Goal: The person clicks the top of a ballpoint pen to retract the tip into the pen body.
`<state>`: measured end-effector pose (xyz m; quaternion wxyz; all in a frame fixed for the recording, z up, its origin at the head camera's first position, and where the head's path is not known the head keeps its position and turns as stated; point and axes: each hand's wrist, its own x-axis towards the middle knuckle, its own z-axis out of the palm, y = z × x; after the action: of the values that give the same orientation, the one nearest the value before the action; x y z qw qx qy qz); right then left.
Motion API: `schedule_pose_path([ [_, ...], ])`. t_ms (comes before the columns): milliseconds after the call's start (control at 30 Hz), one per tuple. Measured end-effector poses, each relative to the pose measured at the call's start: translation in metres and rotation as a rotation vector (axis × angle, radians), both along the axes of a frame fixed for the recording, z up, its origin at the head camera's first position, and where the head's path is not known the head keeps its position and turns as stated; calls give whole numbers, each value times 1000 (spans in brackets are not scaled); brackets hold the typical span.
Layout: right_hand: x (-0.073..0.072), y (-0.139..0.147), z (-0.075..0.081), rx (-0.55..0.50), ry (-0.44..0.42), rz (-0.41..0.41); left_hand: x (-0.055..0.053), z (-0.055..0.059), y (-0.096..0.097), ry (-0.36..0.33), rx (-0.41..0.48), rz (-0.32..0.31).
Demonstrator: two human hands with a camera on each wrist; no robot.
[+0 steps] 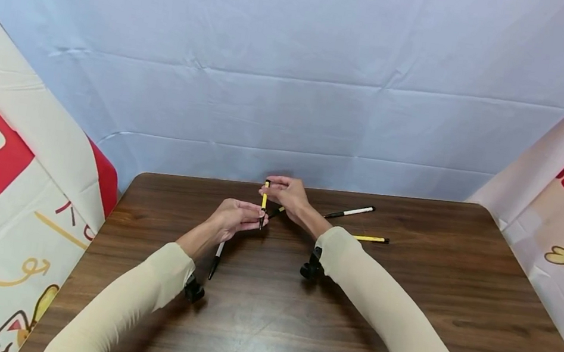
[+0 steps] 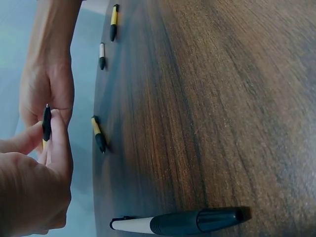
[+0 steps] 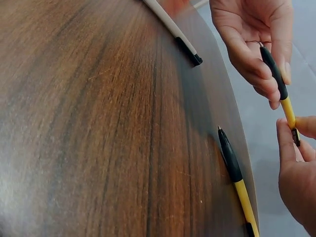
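Note:
A yellow pen with a black grip (image 1: pixel 265 193) is held above the far part of the table between both hands. My left hand (image 1: pixel 235 219) pinches it at the black grip near the tip. With thumb and fingers, my right hand (image 1: pixel 288 195) pinches the yellow clip end. In the right wrist view the bare point of the held pen (image 3: pixel 276 74) shows beside the left fingers. Below the hands, another yellow-and-black pen (image 3: pixel 237 180) lies on the table, partly hidden by the right hand in the head view. A white-and-black pen (image 2: pixel 163 223) lies under the left wrist.
Right of the hands, a second white-and-black pen (image 1: pixel 355 211) and a further yellow pen (image 1: pixel 372 238), partly covered by the right sleeve, lie on the brown wooden table (image 1: pixel 260 329). A pale cloth (image 1: pixel 291 111) hangs behind the table's far edge; printed cloths flank both sides.

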<state>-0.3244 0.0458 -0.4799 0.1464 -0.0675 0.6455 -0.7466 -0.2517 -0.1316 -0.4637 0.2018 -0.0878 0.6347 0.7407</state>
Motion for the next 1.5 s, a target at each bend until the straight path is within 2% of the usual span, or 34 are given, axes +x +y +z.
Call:
schedule_pose_path([
  [533, 1, 0, -2, -4, 17, -11, 0, 0, 1, -6, -8, 5],
  [867, 7, -1, -3, 83, 25, 15, 4, -4, -1, 17, -46, -19],
  [1100, 7, -2, -4, 64, 31, 20, 6, -4, -2, 36, -49, -20],
  [1500, 14, -5, -2, 55, 22, 17, 14, -5, -9, 45, -70, -56],
])
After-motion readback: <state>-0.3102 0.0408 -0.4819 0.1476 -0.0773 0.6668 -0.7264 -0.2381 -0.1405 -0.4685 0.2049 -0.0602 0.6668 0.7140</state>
